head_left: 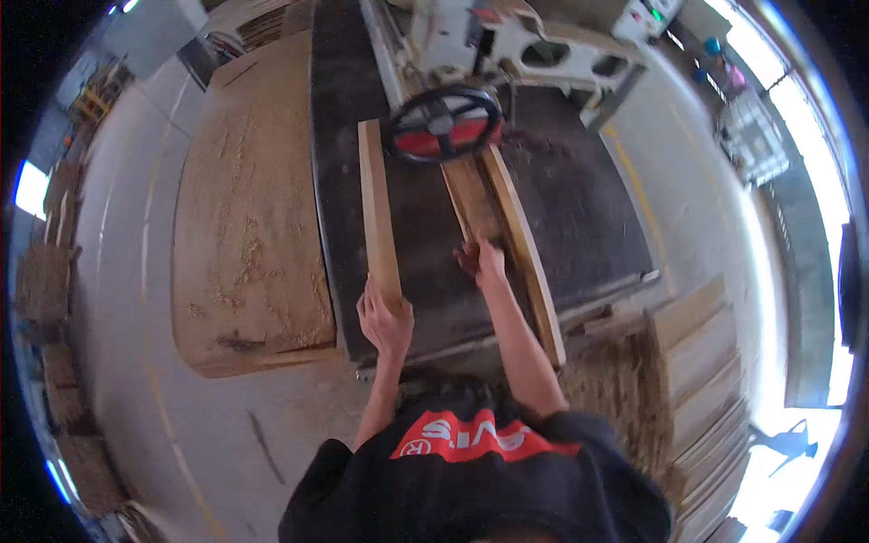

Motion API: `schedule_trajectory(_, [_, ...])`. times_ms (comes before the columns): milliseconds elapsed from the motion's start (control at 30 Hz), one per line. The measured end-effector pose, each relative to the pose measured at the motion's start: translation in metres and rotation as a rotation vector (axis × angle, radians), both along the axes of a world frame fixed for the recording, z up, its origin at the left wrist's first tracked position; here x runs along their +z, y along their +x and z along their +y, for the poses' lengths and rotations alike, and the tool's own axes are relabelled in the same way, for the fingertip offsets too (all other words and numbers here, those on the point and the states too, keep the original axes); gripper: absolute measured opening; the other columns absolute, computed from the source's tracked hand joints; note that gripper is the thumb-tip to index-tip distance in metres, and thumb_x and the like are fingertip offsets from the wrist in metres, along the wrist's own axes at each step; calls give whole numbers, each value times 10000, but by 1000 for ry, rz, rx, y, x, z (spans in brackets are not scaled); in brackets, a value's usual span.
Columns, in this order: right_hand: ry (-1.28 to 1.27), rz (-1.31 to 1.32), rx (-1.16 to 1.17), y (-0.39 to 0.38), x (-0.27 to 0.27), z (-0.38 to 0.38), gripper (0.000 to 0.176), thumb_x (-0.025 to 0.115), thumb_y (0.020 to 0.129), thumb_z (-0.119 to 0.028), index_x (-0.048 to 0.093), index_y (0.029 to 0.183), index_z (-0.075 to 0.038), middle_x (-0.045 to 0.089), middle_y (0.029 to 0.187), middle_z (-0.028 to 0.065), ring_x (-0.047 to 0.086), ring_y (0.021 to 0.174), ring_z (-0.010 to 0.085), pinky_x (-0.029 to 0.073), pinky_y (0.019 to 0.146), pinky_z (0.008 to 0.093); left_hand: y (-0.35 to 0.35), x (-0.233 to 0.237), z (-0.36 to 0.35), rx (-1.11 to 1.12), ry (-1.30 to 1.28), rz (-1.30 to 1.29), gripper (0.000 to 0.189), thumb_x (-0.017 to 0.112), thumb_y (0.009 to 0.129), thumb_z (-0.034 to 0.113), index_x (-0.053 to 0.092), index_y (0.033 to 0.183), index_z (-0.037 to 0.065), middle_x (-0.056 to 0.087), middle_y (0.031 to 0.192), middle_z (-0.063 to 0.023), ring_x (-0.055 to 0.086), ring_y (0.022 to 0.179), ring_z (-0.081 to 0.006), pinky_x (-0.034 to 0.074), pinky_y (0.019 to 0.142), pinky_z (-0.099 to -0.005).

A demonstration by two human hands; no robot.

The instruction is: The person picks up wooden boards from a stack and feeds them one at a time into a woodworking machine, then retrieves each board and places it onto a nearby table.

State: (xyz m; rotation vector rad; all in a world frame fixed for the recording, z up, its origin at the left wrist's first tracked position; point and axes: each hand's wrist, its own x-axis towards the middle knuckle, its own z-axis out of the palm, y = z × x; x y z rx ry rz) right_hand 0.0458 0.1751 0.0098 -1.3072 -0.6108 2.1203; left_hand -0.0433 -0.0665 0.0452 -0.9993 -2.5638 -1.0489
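My left hand (386,319) is closed round the near end of a long, light wooden strip (377,208), which points away from me across the dark machine table (430,299). My right hand (486,260) is at the near end of a browner wooden board (472,197), its fingers curled over that end. This board lies beside a long, pale wooden rail (525,249) and runs in under the saw machine (552,45). A black handwheel (444,125) with a red part behind it hides the board's far end.
Left of the table is a large wooden panel (249,217) strewn with wood shavings. Stacked boards (697,362) stand close by on the right, and more timber piles (45,281) line the far left. Yellow lines mark the concrete floor (131,299).
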Motion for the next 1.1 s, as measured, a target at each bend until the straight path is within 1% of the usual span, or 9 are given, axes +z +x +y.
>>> schedule_trajectory(167, [222, 79, 273, 42, 17, -62, 330, 571, 1103, -306, 693, 1045, -4, 776, 925, 153, 779, 842, 238, 609, 719, 369, 94, 3, -81, 15, -36, -40, 816, 812, 797, 143, 505, 1537, -7, 668, 1378, -238, 651, 1229, -405, 501, 1082, -460])
schedule_trajectory(233, [172, 33, 474, 87, 19, -112, 389, 598, 1089, -334, 720, 1098, 36, 784, 952, 139, 777, 898, 276, 609, 799, 425, 127, 6, -107, -4, 21, -244, 811, 828, 820, 167, 502, 1544, -2, 673, 1383, -233, 661, 1251, -364, 499, 1100, -441])
schedule_trajectory(367, [637, -354, 941, 185, -103, -211, 417, 671, 1042, -377, 741, 1204, 1, 791, 977, 126, 741, 822, 230, 590, 720, 383, 172, -4, -130, -109, 205, -730, 794, 821, 871, 153, 475, 1571, 9, 656, 1441, -184, 634, 1323, -282, 492, 1124, -403])
schedule_trajectory(433, [690, -146, 1219, 234, -54, -215, 449, 747, 983, -381, 734, 1199, 13, 787, 986, 164, 760, 847, 283, 590, 743, 407, 190, -7, -122, -189, 412, -1031, 776, 787, 891, 109, 454, 1585, 11, 634, 1471, -151, 620, 1333, -263, 491, 1127, -392])
schedule_trajectory(500, [771, -261, 1199, 269, -21, -220, 485, 797, 938, -352, 706, 1262, -3, 779, 985, 195, 771, 893, 323, 595, 778, 432, 209, -21, -115, -242, 569, -1278, 753, 739, 924, 70, 422, 1605, 15, 603, 1499, -112, 616, 1329, -261, 495, 1120, -391])
schedule_trajectory(600, [860, -384, 970, 294, 18, -226, 626, 859, 872, -297, 632, 1391, -31, 766, 1034, 231, 772, 957, 383, 606, 827, 463, 226, 13, -85, -276, 652, -1584, 580, 597, 1070, 336, 480, 1568, 63, 656, 1408, -77, 660, 1239, -219, 526, 1060, -398])
schedule_trajectory(700, [946, -498, 742, 309, 59, -231, 792, 888, 828, -229, 532, 1519, -77, 748, 1089, 242, 765, 1000, 403, 617, 856, 481, 223, 8, -68, -193, 522, -1730, 676, 425, 1102, 631, 538, 1503, 99, 703, 1299, -94, 679, 1190, -211, 547, 1006, -415])
schedule_trajectory(933, [1631, -467, 547, 320, 73, -221, 692, 824, 847, -115, 597, 1498, -176, 695, 1243, 184, 747, 996, 349, 632, 827, 439, 223, 9, -24, -320, 685, -1812, 756, 307, 1097, 704, 549, 1445, 77, 691, 1349, -180, 682, 1239, -339, 563, 1022, -496])
schedule_trajectory(1100, [1554, -475, 551, 315, 62, -218, 652, 810, 853, -141, 619, 1477, -134, 707, 1246, 156, 741, 1039, 346, 617, 873, 440, 224, 13, -34, -341, 854, -1976, 762, 255, 1130, 633, 479, 1527, 22, 657, 1407, -222, 645, 1302, -377, 555, 1055, -512])
